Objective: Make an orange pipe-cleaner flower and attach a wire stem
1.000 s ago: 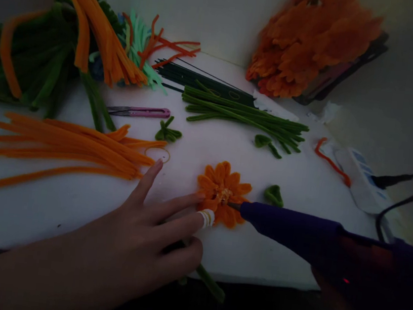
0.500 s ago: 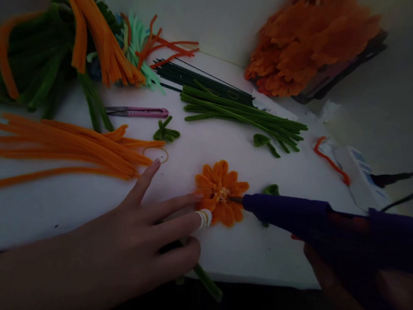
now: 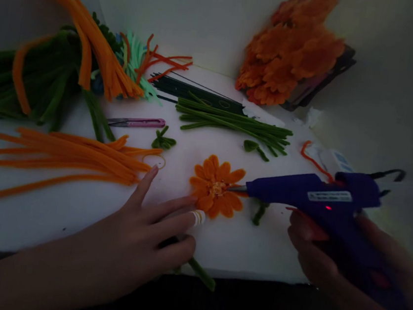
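An orange pipe-cleaner flower (image 3: pixel 219 207) lies face up on the white table, with a clear, shiny patch at its centre. My left hand (image 3: pixel 149 230) is spread beside it, fingertips against the left petals. One finger wears a white wrap with gold lines. From under this hand a green pipe cleaner (image 3: pixel 203 274) sticks out over the front edge; its other end is hidden. A blue hot glue gun (image 3: pixel 295 187), its red light on, is gripped in my right hand (image 3: pixel 328 268), fingers near the red trigger. Its metal nozzle is just right of the flower's centre.
Orange pipe cleaners (image 3: pixel 68 154), pink snips (image 3: pixel 139 122) and green pipe cleaners (image 3: pixel 232 123) lie beyond my hands. Small green twisted pieces (image 3: pixel 163 139) are scattered about. Dark green stem wires (image 3: pixel 198 93) lie behind. Finished orange flowers (image 3: pixel 288 55) stand at the back right.
The glue gun's rear has swung up, and its nozzle has drawn slightly back from the flower's centre. More of my right hand shows. My left hand stays at the petals while the view shifts slightly.
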### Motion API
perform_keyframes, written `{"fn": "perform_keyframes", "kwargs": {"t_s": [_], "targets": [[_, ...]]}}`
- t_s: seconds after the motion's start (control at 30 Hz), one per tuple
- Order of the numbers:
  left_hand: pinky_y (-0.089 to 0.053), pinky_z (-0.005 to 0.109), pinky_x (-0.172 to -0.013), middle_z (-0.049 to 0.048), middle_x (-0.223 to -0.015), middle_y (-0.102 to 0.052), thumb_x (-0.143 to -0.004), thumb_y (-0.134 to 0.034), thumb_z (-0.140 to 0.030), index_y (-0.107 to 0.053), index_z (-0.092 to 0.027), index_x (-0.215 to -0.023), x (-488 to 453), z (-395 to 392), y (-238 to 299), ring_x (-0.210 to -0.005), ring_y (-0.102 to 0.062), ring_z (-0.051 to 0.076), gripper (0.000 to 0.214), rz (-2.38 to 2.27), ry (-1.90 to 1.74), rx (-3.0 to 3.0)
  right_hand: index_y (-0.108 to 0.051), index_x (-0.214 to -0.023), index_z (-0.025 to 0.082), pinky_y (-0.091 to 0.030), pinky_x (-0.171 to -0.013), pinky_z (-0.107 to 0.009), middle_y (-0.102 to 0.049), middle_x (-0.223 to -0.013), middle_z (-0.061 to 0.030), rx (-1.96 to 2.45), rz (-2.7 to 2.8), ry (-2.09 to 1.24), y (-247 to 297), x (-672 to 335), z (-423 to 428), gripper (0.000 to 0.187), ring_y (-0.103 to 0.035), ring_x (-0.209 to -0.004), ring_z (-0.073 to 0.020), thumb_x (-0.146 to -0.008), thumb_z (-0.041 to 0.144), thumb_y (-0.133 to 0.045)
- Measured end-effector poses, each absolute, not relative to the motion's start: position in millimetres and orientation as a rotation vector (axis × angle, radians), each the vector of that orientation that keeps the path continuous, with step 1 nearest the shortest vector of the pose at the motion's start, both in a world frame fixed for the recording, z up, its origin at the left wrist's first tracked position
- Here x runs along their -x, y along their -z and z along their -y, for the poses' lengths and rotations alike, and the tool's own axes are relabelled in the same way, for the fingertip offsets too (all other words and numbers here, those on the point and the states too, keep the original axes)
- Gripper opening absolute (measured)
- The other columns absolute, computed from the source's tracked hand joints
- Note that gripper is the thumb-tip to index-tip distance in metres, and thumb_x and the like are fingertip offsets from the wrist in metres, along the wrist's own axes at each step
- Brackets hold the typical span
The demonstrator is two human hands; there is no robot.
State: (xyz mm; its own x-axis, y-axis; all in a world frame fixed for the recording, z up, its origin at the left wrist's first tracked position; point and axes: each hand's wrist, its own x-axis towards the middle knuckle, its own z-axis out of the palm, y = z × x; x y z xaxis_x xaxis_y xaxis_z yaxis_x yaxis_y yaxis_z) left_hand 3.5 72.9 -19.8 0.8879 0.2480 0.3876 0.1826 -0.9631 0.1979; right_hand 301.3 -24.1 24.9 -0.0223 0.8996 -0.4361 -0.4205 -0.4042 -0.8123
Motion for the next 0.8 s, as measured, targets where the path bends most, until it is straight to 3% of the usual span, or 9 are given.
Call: {"fn": "perform_keyframes", "kwargs": {"t_s": [0.1,0.27,0.4,0.53,0.63,0.8], "targets": [[0.018,0.053,-0.115,0.0047,-0.115,-0.067,-0.094,-0.039,-0.009,-0.061,-0.020,-0.096,-4.9,-72.2,22.2,-0.131,-0.047,0.021,0.024,-0.322,-0.678,-2.902,-0.074,-0.085,0.020,-0.032,-0.030,-0.009,-0.065,-0.068,-0.0067,1.032,0.548,-1.791,-25.6,-299.1,19.3,0.033,-0.041,-0.032,-0.0026,-0.083,0.050,-0.061],[0.017,0.052,-0.116,0.0052,-0.110,-0.069,-0.093,-0.043,-0.012,-0.059,-0.019,-0.094,-6.1,-74.1,26.9,-0.126,-0.051,0.020,0.018,-0.314,-0.811,-2.921,-0.072,-0.090,0.017,-0.034,-0.031,-0.009,-0.067,-0.074,-0.0046,0.901,0.561,-1.729,-26.7,-295.2,15.7,0.040,-0.019,-0.028,0.0031,-0.088,0.051,-0.052],[0.016,0.051,-0.116,0.0057,-0.110,-0.068,-0.091,-0.047,-0.012,-0.058,-0.019,-0.096,-5.2,-75.9,29.3,-0.128,-0.050,0.022,0.014,-0.301,-0.818,-2.917,-0.071,-0.090,0.015,-0.041,-0.038,-0.008,-0.068,-0.078,-0.0060,0.854,0.586,-1.642,-39.0,-293.1,11.5,0.042,-0.038,-0.034,0.0013,-0.088,0.053,-0.053],[0.011,0.046,-0.118,0.0053,-0.115,-0.067,-0.090,-0.051,-0.014,-0.058,-0.020,-0.099,-4.6,-75.6,29.7,-0.127,-0.051,0.020,0.012,-0.351,-0.825,-2.868,-0.072,-0.096,0.017,-0.049,-0.043,-0.016,-0.069,-0.085,-0.0085,0.905,0.703,-1.607,-46.6,-290.3,7.0,0.041,-0.059,-0.054,-0.0099,-0.086,0.053,-0.057],[0.008,0.041,-0.120,0.0026,-0.113,-0.067,-0.092,-0.052,-0.017,-0.057,-0.022,-0.098,-5.5,-74.7,27.3,-0.125,-0.053,0.015,0.009,-0.418,-0.844,-2.812,-0.072,-0.100,0.016,-0.052,-0.048,-0.020,-0.066,-0.091,-0.0101,0.934,0.815,-1.654,-37.1,-288.2,5.9,0.041,-0.062,-0.071,-0.0158,-0.087,0.051,-0.056],[0.016,0.048,-0.116,0.0030,-0.117,-0.066,-0.096,-0.044,-0.016,-0.054,-0.022,-0.097,-10.4,-74.3,20.9,-0.128,-0.051,0.016,0.012,-0.427,-0.775,-2.857,-0.071,-0.096,0.013,-0.050,-0.047,-0.019,-0.059,-0.089,-0.0063,0.892,0.795,-1.687,-14.9,-283.8,5.9,0.042,-0.057,-0.066,-0.0117,-0.089,0.050,-0.052]]}}
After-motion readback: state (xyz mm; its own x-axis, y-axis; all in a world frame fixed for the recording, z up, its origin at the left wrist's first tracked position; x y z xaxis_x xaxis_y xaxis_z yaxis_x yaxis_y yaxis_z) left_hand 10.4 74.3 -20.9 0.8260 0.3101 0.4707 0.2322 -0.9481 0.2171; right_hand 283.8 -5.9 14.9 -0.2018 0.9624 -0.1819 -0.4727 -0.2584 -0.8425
